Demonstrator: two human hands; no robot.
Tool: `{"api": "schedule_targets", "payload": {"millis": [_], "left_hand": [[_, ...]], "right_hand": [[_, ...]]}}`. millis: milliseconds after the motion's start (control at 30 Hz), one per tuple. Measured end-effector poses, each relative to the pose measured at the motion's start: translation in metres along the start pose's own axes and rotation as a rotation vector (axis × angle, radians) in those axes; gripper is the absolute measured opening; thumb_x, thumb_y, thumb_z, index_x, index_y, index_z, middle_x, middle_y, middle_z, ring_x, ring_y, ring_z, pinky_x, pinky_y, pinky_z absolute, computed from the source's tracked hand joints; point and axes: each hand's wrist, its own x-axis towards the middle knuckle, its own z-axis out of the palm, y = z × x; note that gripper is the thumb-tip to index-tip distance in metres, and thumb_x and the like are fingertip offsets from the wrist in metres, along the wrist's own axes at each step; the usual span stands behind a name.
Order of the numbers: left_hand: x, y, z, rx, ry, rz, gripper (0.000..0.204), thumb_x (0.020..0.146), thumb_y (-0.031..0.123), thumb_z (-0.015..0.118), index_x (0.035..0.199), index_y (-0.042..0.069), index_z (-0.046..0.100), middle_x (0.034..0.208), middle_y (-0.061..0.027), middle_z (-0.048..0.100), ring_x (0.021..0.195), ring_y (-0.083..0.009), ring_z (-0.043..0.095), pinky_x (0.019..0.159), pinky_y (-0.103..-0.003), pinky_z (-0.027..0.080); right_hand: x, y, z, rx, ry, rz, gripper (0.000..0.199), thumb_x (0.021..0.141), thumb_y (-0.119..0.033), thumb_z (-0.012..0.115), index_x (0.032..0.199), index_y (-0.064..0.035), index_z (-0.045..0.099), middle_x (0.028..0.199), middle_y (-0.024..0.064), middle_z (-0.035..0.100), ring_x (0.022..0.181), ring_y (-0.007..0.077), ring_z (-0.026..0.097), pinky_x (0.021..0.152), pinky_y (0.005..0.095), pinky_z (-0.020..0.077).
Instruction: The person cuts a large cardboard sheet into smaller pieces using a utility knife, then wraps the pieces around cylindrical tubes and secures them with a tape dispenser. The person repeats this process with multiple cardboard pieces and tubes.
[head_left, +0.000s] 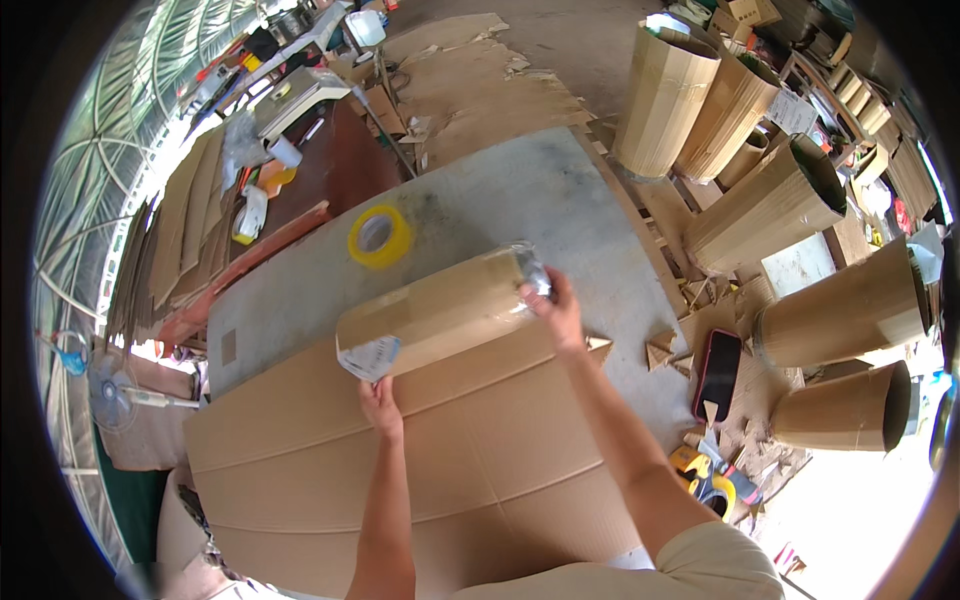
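Note:
A long tan cardboard tube [430, 308], wrapped in clear tape, lies slantwise between my hands above the grey tabletop [505, 185]. Its left end carries a white label, and shiny clear tape or plastic covers its right end. My right hand [558, 312] grips that right end, with fingers curled over its edge. At the label end, my left hand [380, 406] holds the tube from below, some fingers hidden behind it. Beyond the tube, a yellow roll of tape [379, 237] rests on the tabletop. A large creased cardboard sheet [450, 470] spreads between the tube and my body.
Several tall cardboard tubes [664, 100] stand or lean at the right. A dark phone [717, 375] and a yellow tape dispenser [705, 478] are near the right edge among cardboard scraps. Leftward are a reddish-brown table [345, 150], stacked cardboard [185, 230] and a fan [115, 392].

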Motion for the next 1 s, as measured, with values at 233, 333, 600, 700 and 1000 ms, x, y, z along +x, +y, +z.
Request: {"api": "schedule_targets", "payload": {"millis": [233,333,600,700,1000], "left_hand": [[0.000,0.003,0.013,0.067,0.136,0.164,0.026,0.089,0.015,0.049,0.109,-0.002,0.046,0.101,-0.0089,0.054,0.091,-0.0168,0.052,0.082,-0.029,0.041],[-0.001,0.002,0.010,0.020,0.112,0.101,0.034,0.091,0.016,0.047,0.117,-0.003,0.040,0.107,-0.0104,0.052,0.096,-0.0175,0.050,0.085,-0.029,0.039],[-0.002,0.007,0.019,0.004,0.096,0.108,0.036,0.091,0.019,0.047,0.120,-0.001,0.039,0.108,-0.0074,0.051,0.097,-0.0155,0.048,0.087,-0.028,0.036],[-0.001,0.005,0.016,0.005,0.039,0.078,0.040,0.092,0.021,0.045,0.124,-0.001,0.035,0.117,-0.0089,0.047,0.105,-0.0166,0.045,0.092,-0.030,0.032],[-0.001,0.007,0.009,0.122,-0.018,0.074,0.042,0.093,0.023,0.043,0.126,-0.002,0.034,0.123,-0.0111,0.043,0.112,-0.0198,0.040,0.097,-0.032,0.029]], "right_hand": [[-0.007,0.042,0.015,0.235,0.126,-0.169,0.067,0.066,-0.026,0.078,0.118,0.0025,0.047,0.114,0.0136,0.052,0.101,0.0177,0.051,0.088,0.0298,0.0411],[-0.007,0.042,0.014,0.367,0.145,-0.136,0.059,0.066,-0.018,0.078,0.113,0.0021,0.049,0.116,0.0137,0.050,0.103,0.0184,0.050,0.090,0.0308,0.0405],[-0.003,0.033,0.005,0.692,0.134,-0.092,0.033,0.076,-0.005,0.067,0.106,-0.0011,0.053,0.120,0.0112,0.048,0.108,0.0188,0.047,0.095,0.0323,0.0353],[-0.002,0.032,0.003,0.725,0.139,-0.071,0.030,0.078,-0.005,0.064,0.106,-0.0014,0.053,0.120,0.0107,0.049,0.108,0.0186,0.047,0.095,0.0322,0.0354],[-0.001,0.032,0.006,0.715,0.168,-0.080,0.030,0.081,-0.011,0.064,0.107,-0.0016,0.053,0.119,0.0107,0.049,0.104,0.0158,0.048,0.091,0.0294,0.0382]]}}
